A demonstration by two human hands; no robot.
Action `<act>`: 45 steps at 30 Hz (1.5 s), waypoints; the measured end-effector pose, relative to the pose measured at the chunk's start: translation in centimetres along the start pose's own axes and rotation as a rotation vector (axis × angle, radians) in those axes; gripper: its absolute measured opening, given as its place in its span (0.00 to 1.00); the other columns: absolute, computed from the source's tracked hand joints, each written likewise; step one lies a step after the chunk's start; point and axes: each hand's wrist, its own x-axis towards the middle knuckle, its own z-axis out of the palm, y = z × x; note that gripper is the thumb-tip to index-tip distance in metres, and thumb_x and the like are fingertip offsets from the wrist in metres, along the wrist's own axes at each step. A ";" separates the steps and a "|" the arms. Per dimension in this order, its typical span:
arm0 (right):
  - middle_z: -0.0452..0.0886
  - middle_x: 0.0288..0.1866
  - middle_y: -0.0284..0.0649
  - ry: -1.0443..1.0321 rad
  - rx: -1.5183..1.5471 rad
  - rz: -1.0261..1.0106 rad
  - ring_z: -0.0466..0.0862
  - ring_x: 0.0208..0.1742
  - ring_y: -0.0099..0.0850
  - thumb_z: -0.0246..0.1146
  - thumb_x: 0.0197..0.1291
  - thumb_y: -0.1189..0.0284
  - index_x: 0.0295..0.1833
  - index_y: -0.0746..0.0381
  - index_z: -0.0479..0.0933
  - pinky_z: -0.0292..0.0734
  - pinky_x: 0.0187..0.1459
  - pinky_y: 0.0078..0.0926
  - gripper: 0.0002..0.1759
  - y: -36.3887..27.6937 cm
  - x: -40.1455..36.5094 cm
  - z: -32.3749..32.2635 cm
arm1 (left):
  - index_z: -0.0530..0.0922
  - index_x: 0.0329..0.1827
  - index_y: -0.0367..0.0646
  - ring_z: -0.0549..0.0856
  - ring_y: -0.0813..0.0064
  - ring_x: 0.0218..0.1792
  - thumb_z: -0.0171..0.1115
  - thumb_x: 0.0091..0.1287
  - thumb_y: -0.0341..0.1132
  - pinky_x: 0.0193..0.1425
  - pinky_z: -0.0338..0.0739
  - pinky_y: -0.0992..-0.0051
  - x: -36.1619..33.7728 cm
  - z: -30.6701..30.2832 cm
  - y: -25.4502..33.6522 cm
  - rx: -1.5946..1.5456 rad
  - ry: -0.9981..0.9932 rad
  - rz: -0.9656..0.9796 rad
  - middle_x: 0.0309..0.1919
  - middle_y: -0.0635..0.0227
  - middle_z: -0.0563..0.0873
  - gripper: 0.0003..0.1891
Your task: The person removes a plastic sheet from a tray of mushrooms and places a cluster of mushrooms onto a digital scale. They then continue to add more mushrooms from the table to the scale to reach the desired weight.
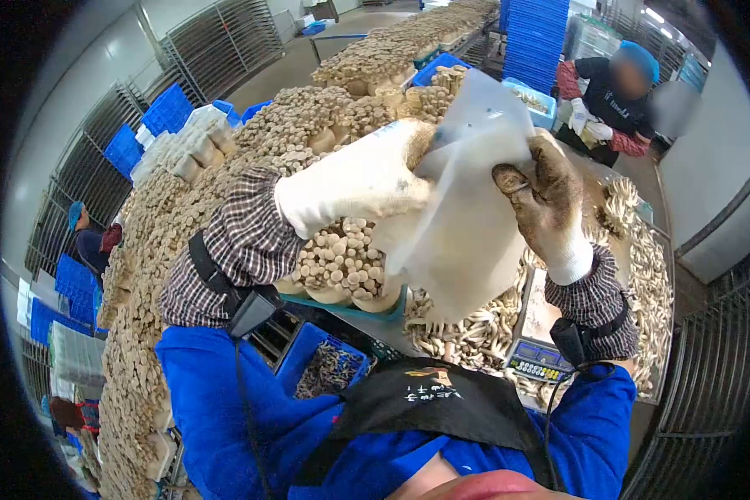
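A translucent plastic bag [483, 142] is held up in front of me between both hands, its upper edge raised and its lower part hanging over the table. My left hand [375, 175], in a white knit glove, grips the bag's left side; its fingertips are partly behind the film. On the bag's right edge is my right hand [550, 200], its glove stained brown, with thumb and fingers closed at the film. Below the bag, loose mushrooms [450, 337] lie heaped on the table beside a digital scale [540, 360]. Clustered mushrooms [342, 262] fill a crate close under my left wrist.
Mushroom clumps [200, 225] are piled along the left and far back. A blue bin [300, 358] with scraps stands below the table edge. Stacked blue crates [533, 42] rise at the back. A co-worker [612, 104] works at right rear, another person [92, 237] at left.
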 end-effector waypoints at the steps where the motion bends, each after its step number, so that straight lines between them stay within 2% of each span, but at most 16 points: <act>1: 0.75 0.51 0.39 0.001 0.000 0.005 0.77 0.54 0.26 0.65 0.63 0.83 0.56 0.69 0.76 0.75 0.54 0.23 0.16 0.3 -0.1 -0.3 | 0.78 0.59 0.31 0.79 0.85 0.46 0.71 0.59 0.32 0.52 0.78 0.76 0.0 0.3 -0.3 -0.011 0.098 -0.053 0.45 0.70 0.86 0.25; 4: 0.75 0.57 0.39 -0.123 -0.302 -0.064 0.77 0.61 0.28 0.67 0.63 0.82 0.64 0.67 0.71 0.75 0.60 0.26 0.24 1.2 -0.3 -1.1 | 0.79 0.58 0.31 0.81 0.84 0.47 0.70 0.59 0.29 0.55 0.78 0.76 -0.4 0.4 0.5 -0.088 0.076 0.025 0.46 0.70 0.87 0.23; 10: 0.73 0.70 0.44 -0.144 0.258 -0.031 0.77 0.64 0.29 0.82 0.47 0.71 0.77 0.68 0.58 0.73 0.66 0.31 0.54 -0.9 1.2 -0.6 | 0.77 0.62 0.30 0.82 0.82 0.49 0.71 0.56 0.26 0.58 0.78 0.76 -0.5 -1.4 4.7 -0.233 -0.036 0.232 0.51 0.67 0.86 0.28; 13: 0.81 0.61 0.40 -0.304 0.266 0.228 0.81 0.60 0.29 0.82 0.47 0.68 0.72 0.68 0.68 0.76 0.64 0.32 0.47 -1.3 1.6 -2.2 | 0.73 0.68 0.31 0.83 0.80 0.51 0.71 0.55 0.26 0.60 0.78 0.76 -0.5 -1.2 6.5 -0.232 -0.050 0.259 0.56 0.65 0.84 0.33; 15: 0.85 0.52 0.38 -0.230 0.344 0.109 0.85 0.51 0.29 0.79 0.52 0.67 0.65 0.67 0.76 0.81 0.57 0.30 0.35 -1.3 1.4 -1.7 | 0.75 0.64 0.28 0.81 0.78 0.51 0.61 0.54 0.25 0.60 0.76 0.75 0.3 -1.4 5.1 -0.286 0.076 0.358 0.51 0.63 0.85 0.30; 17: 0.86 0.49 0.39 -0.044 0.248 0.142 0.87 0.46 0.29 0.75 0.58 0.68 0.60 0.67 0.78 0.84 0.49 0.27 0.26 -1.2 1.6 -2.3 | 0.75 0.64 0.29 0.82 0.71 0.53 0.68 0.59 0.32 0.61 0.76 0.70 0.4 -2.2 2.7 -0.386 0.146 0.295 0.51 0.59 0.85 0.29; 19: 0.87 0.43 0.38 0.063 0.211 0.049 0.87 0.38 0.25 0.70 0.64 0.70 0.54 0.68 0.81 0.85 0.42 0.24 0.17 -1.5 2.3 -2.5 | 0.66 0.74 0.31 0.79 0.58 0.65 0.57 0.67 0.70 0.69 0.75 0.60 0.7 -2.1 -0.5 -1.315 -0.196 0.521 0.63 0.51 0.81 0.49; 20: 0.87 0.42 0.38 0.136 0.215 0.023 0.87 0.37 0.24 0.70 0.65 0.69 0.53 0.68 0.82 0.84 0.41 0.24 0.16 -1.7 2.6 -2.5 | 0.61 0.76 0.31 0.76 0.57 0.70 0.46 0.64 0.80 0.73 0.72 0.59 0.3 -0.5 -1.8 -1.062 -0.103 0.679 0.67 0.50 0.77 0.57; 23: 0.87 0.42 0.37 0.284 0.204 -0.051 0.86 0.37 0.23 0.70 0.66 0.67 0.52 0.68 0.82 0.82 0.40 0.22 0.17 -0.4 4.0 -2.9 | 0.65 0.73 0.30 0.80 0.67 0.64 0.73 0.55 0.68 0.70 0.75 0.65 -1.3 3.9 -2.2 -0.400 0.198 0.207 0.65 0.55 0.78 0.56; 24: 0.87 0.42 0.36 0.341 0.186 -0.090 0.86 0.37 0.23 0.70 0.66 0.65 0.51 0.69 0.83 0.81 0.40 0.20 0.17 0.3 4.4 -3.0 | 0.65 0.73 0.30 0.80 0.67 0.64 0.73 0.55 0.68 0.70 0.75 0.65 -0.6 4.3 -2.1 -0.402 0.190 0.207 0.65 0.55 0.78 0.56; 26: 0.87 0.43 0.38 0.396 0.177 -0.009 0.86 0.39 0.25 0.68 0.68 0.63 0.52 0.69 0.82 0.81 0.41 0.21 0.18 1.1 4.9 -3.0 | 0.69 0.71 0.35 0.80 0.71 0.60 0.76 0.60 0.37 0.66 0.75 0.69 1.0 5.5 -2.5 -0.680 0.276 0.175 0.61 0.60 0.81 0.37; 27: 0.86 0.44 0.39 0.444 0.172 0.067 0.86 0.41 0.26 0.67 0.69 0.62 0.52 0.69 0.82 0.81 0.42 0.23 0.19 1.6 4.9 -3.0 | 0.74 0.66 0.35 0.83 0.73 0.55 0.73 0.63 0.37 0.62 0.78 0.70 1.8 5.2 -3.8 -0.630 0.290 0.201 0.54 0.62 0.85 0.30; 28: 0.84 0.50 0.41 0.251 -0.527 -0.232 0.85 0.49 0.31 0.65 0.70 0.59 0.55 0.68 0.81 0.81 0.48 0.27 0.22 2.2 4.4 -4.2 | 0.74 0.65 0.34 0.84 0.73 0.54 0.72 0.64 0.36 0.60 0.79 0.71 2.2 4.6 -3.9 -0.594 0.340 0.208 0.54 0.62 0.86 0.28; 32: 0.80 0.58 0.42 -0.033 0.000 -0.121 0.81 0.58 0.33 0.67 0.69 0.58 0.68 0.66 0.72 0.77 0.59 0.30 0.30 1.7 4.6 -5.4 | 0.75 0.63 0.34 0.87 0.72 0.50 0.67 0.67 0.31 0.57 0.83 0.73 3.4 2.6 -5.4 -0.726 0.436 0.322 0.53 0.62 0.86 0.22; 40: 0.79 0.62 0.46 0.134 -0.178 -0.092 0.79 0.60 0.31 0.68 0.68 0.64 0.72 0.67 0.64 0.76 0.60 0.31 0.34 3.1 5.0 -3.5 | 0.76 0.64 0.37 0.85 0.76 0.52 0.68 0.68 0.29 0.57 0.82 0.73 6.4 3.3 -6.2 -1.011 0.269 0.286 0.53 0.66 0.86 0.22; 45: 0.78 0.62 0.50 -0.069 0.042 0.208 0.80 0.59 0.34 0.64 0.71 0.61 0.73 0.70 0.61 0.78 0.57 0.30 0.35 5.3 5.2 -6.7 | 0.76 0.64 0.35 0.86 0.74 0.52 0.68 0.65 0.27 0.58 0.82 0.74 7.5 4.2 -7.7 -0.892 0.297 0.245 0.53 0.63 0.86 0.23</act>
